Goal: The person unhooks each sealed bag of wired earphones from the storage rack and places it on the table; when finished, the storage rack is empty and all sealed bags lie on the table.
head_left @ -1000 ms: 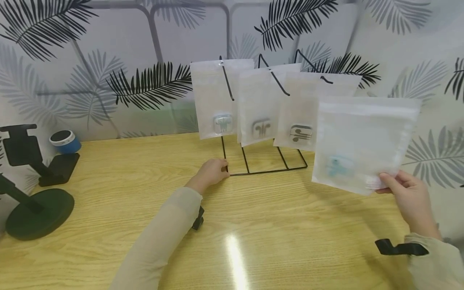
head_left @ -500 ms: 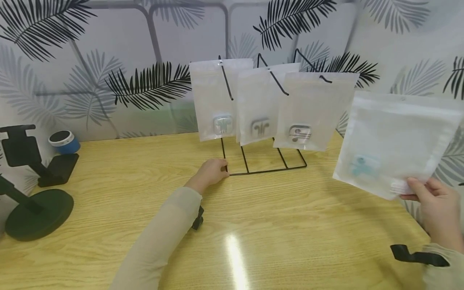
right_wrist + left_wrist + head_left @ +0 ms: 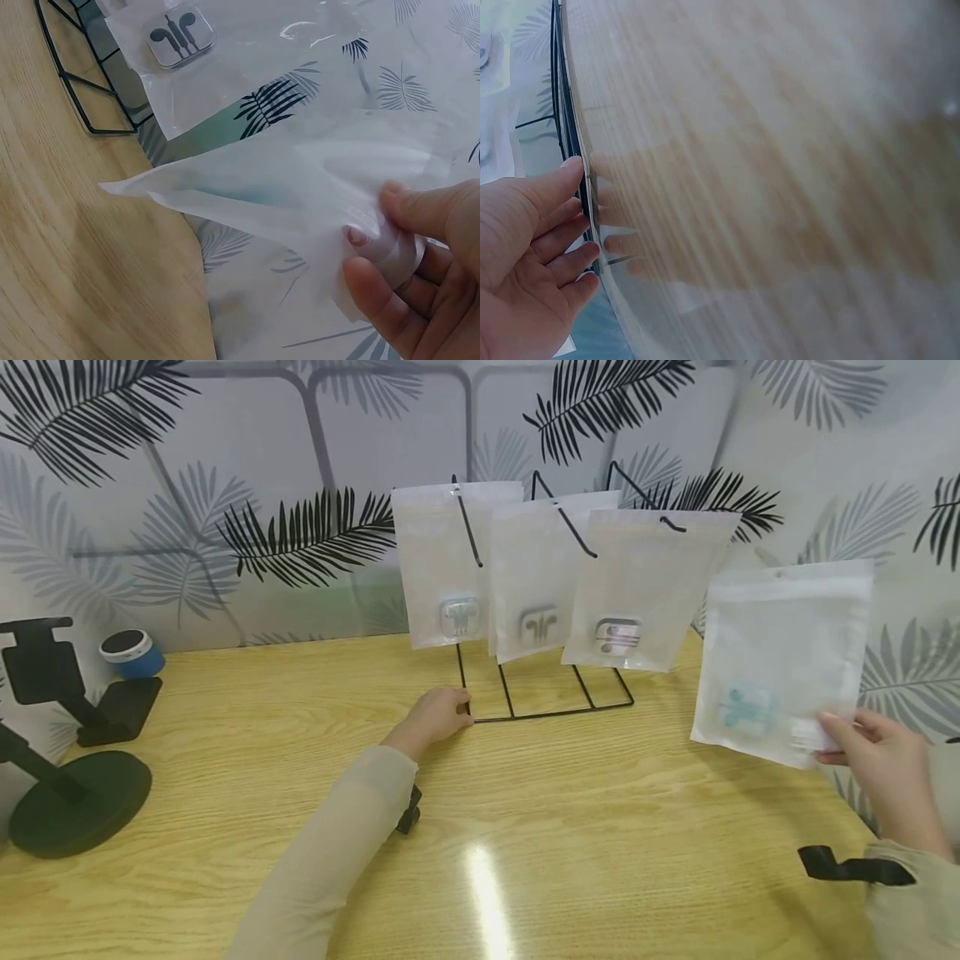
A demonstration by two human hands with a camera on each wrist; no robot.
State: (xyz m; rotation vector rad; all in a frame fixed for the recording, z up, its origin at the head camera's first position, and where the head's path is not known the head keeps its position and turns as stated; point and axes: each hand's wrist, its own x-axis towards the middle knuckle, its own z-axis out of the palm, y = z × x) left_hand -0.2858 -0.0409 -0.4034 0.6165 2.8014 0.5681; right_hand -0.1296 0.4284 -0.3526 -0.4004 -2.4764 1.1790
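At the right of the head view, my right hand [image 3: 885, 760] pinches the lower right corner of a frosted zip bag [image 3: 780, 643]. A small light-blue item shows through the bag, too hazy to name; a hang hole sits near its top edge. In the right wrist view the same bag [image 3: 247, 195] is seen edge-on, bent between thumb and fingers. My left hand [image 3: 435, 718] holds the front left corner of a black wire rack [image 3: 555, 716] on the table. Three front bags, a left bag [image 3: 442, 560], a middle bag [image 3: 536, 577] and a right bag [image 3: 648, 585], hang from its hooks, with boxed earphones inside.
On the left of the wooden table [image 3: 300, 693] stand a black phone stand [image 3: 67, 685], a blue round speaker [image 3: 135, 652] and a dark green round base [image 3: 82, 802]. A leaf-patterned cloth [image 3: 375, 443] covers the back and right side.
My right hand moved the bag right, away from the rack, then slightly back left, and the bag turned a little. The left hand and the rack stay where they were.
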